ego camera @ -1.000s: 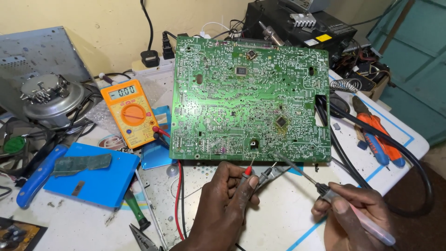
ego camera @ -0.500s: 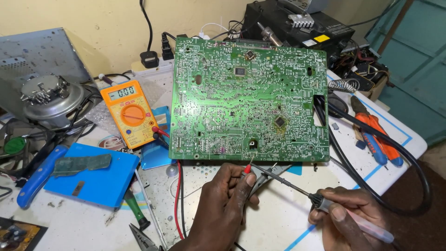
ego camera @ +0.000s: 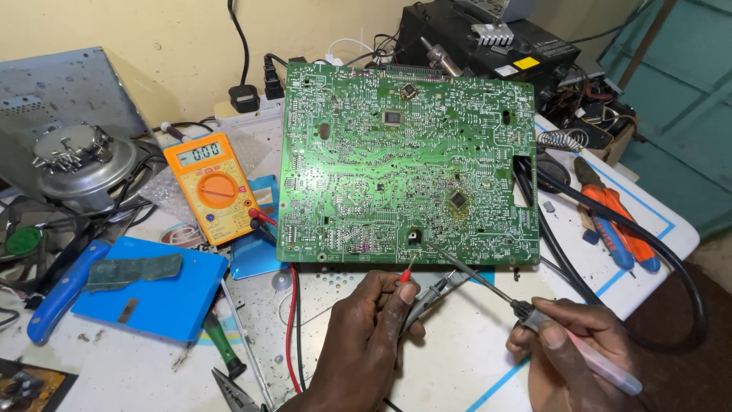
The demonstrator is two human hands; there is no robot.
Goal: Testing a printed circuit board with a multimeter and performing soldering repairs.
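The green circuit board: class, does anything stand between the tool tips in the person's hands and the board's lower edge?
Nothing visible does. The left hand holds the red probe at the green circuit board; the right hand holds the thin tool on it.

A glossy green circuit board [ego camera: 404, 164] is dotted with dull solder. Thin bare metal is shown by the screwdriver shaft [ego camera: 476, 278], translucent plastic by its handle [ego camera: 602, 366]. Matt orange plastic cases the multimeter [ego camera: 212, 187]. The white desk [ego camera: 457, 358] looks smooth, scuffed.
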